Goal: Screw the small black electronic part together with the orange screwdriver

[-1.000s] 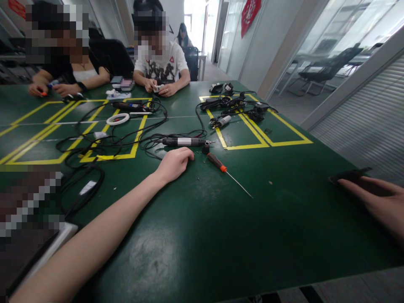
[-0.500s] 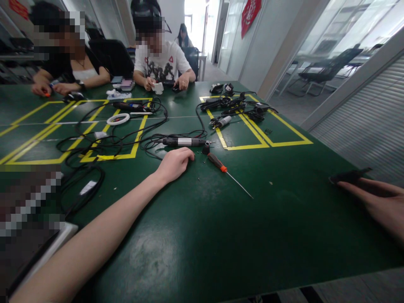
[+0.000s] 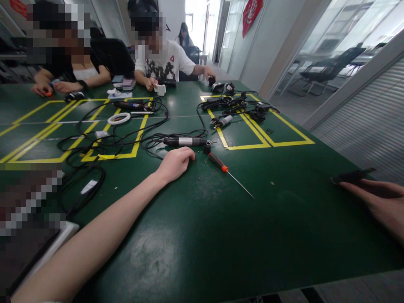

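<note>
My left hand [image 3: 177,164] rests on the green table, its fingers curled down and close together. Whether anything is under them is hidden. Just beyond it lies a grey and black electric screwdriver [image 3: 184,142]. To its right are a small black round part [image 3: 207,147] and a screwdriver [image 3: 218,162] with a black and orange handle, its thin shaft pointing toward me. A few tiny screws [image 3: 205,161] lie between hand and handle. At the right edge my right hand [image 3: 383,202], partly cut off, grips a dark, flat-looking black object [image 3: 353,175] whose kind I cannot make out.
Black cables [image 3: 116,143] tangle across the left side, around a white ring [image 3: 118,118]. Black devices with cords [image 3: 233,105] lie by yellow tape outlines [image 3: 293,144]. Two people sit opposite; one holds a white part [image 3: 160,89]. A blurred item [image 3: 31,198] stands front left.
The co-worker in the white shirt has reached one hand out to the black items at the table's far edge. My own hands stay nearly where they were.
</note>
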Available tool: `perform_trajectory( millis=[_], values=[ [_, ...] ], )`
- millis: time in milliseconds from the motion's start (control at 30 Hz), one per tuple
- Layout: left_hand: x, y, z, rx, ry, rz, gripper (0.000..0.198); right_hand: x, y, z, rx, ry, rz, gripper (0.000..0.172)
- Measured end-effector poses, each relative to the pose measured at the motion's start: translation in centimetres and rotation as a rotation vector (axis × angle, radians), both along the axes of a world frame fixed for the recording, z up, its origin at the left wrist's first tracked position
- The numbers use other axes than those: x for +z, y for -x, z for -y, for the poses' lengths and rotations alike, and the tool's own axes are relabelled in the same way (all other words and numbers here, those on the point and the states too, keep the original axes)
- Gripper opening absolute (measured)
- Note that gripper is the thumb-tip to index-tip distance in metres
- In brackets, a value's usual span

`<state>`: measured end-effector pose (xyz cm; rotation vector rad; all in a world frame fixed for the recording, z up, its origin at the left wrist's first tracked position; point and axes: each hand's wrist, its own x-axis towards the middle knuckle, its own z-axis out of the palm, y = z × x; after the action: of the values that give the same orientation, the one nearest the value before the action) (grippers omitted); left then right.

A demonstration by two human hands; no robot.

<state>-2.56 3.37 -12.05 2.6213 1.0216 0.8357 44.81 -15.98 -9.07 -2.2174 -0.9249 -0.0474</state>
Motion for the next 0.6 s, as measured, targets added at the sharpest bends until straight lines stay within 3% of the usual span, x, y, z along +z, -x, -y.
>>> perform_trajectory(
  millis=[100,233,433,600],
  values=[
    [0.0,0.0,0.0,-0.001,0.0,-0.004,0.028,1.3,1.9,0.0,-0.047,0.041,-0.216,0.044],
    [0.0,0.0,0.0,0.0,-0.003,-0.005,0.027,2.6,4.1,-0.6,-0.06,-0.082,-0.341,0.054],
    [-0.1,0.0,-0.1,-0.004,-0.005,0.001,0.026,3.7,5.9,-1.6,-0.159,-0.011,-0.344,0.031],
    [-0.1,0.0,-0.1,-0.008,-0.004,0.005,0.026,3.6,5.5,-1.6,-0.213,0.008,-0.342,0.032]
  ],
)
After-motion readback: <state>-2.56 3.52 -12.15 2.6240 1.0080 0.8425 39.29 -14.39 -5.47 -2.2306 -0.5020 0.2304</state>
